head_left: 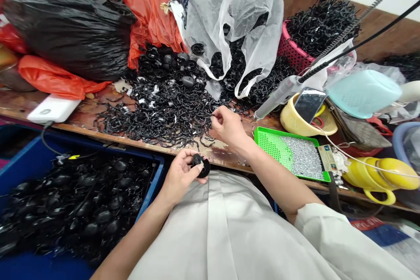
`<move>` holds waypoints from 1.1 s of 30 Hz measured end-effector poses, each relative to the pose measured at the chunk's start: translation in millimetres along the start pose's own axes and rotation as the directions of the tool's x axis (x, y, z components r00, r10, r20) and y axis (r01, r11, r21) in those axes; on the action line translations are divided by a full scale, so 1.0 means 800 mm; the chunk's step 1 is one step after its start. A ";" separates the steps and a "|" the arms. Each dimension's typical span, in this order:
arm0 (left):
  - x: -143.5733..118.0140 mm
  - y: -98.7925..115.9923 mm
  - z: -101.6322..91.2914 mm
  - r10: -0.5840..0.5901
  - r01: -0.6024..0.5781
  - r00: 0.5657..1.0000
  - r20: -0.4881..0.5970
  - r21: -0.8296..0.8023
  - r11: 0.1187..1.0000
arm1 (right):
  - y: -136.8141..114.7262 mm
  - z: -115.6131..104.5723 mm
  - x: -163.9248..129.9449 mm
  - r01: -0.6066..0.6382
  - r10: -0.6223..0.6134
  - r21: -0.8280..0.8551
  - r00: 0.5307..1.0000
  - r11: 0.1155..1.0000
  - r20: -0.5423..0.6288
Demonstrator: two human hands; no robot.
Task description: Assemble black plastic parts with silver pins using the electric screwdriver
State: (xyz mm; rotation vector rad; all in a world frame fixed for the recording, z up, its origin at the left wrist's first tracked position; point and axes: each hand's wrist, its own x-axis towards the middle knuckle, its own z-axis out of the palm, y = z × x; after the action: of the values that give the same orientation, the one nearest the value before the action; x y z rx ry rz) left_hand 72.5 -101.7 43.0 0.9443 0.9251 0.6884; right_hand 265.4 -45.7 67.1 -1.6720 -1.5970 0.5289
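Note:
My left hand (183, 174) grips a round black plastic part (204, 167), with the thumb pressed on its face, just in front of my lap. Higher and to the right, my right hand (226, 124) is closed in a pinch over the table's front part. Whatever its fingertips hold, if anything, is too small to make out. Beside those fingertips spreads a heap of short black strips (164, 109) mixed with small white bits. More round black parts (183, 68) lie at the back of the heap.
A blue crate (159, 170) full of black parts stands at lower left. A green tray (259, 133) of small silvery pieces, a screwdriver (278, 96) on a coiled hanger, and a yellow basket (288, 118) with a phone are on the right. A white power bank (54, 108) lies left.

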 end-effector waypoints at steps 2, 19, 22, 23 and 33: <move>0.010 0.000 0.007 -0.013 0.013 1.000 -0.006 0.010 1.000 | 0.002 -0.009 -0.021 -0.127 0.117 0.331 0.992 0.935 0.049; 0.022 0.013 0.044 0.036 -0.036 0.999 0.002 0.134 0.990 | 0.000 -0.015 -0.098 -0.028 0.018 0.142 0.997 0.989 0.076; 0.015 0.015 0.046 0.054 -0.058 0.998 0.035 0.119 0.991 | 0.001 -0.017 -0.103 -0.029 0.016 0.141 0.995 0.990 0.093; 0.012 0.016 0.046 0.063 -0.067 0.997 0.041 0.126 0.990 | 0.002 -0.016 -0.103 -0.067 0.042 0.198 0.990 0.978 0.132; 0.011 0.017 0.045 0.061 -0.068 0.997 0.043 0.196 0.978 | 0.005 -0.019 -0.101 -0.192 0.111 0.389 0.969 0.901 0.222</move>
State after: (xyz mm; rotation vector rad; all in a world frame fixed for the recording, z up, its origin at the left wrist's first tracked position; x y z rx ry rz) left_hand 107.1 -101.4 62.3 1.1632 0.9459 0.6401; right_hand 268.7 -127.2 57.6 -1.4622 -1.3712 1.0599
